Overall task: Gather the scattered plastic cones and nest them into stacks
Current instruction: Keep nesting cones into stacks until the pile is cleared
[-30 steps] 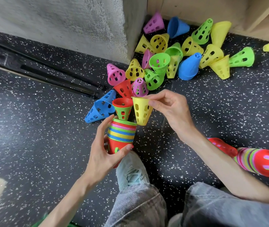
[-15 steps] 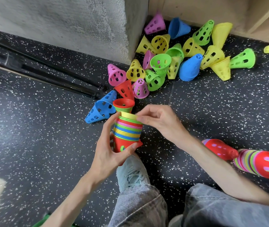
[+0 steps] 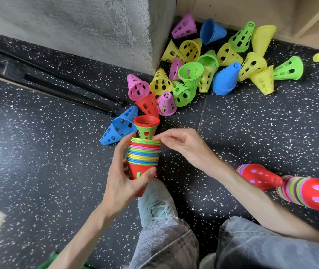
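The yellow cone I was carrying is now sitting seated in the stack (image 3: pixel 143 154), which my left hand (image 3: pixel 124 179) is gripping upright while my right hand (image 3: pixel 183 145) is pinching its rim to press it home, loose cones (image 3: pixel 190 74) waiting beyond.

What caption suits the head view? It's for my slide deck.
Left hand grips a nested cone stack, right hand at its rim, loose cones scattered beyond.

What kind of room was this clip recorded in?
Probably a gym or activity room: speckled black rubber floor, loose perforated training cones scattered near a concrete pillar, and finished stacks lying on the floor. It could also be a playroom.
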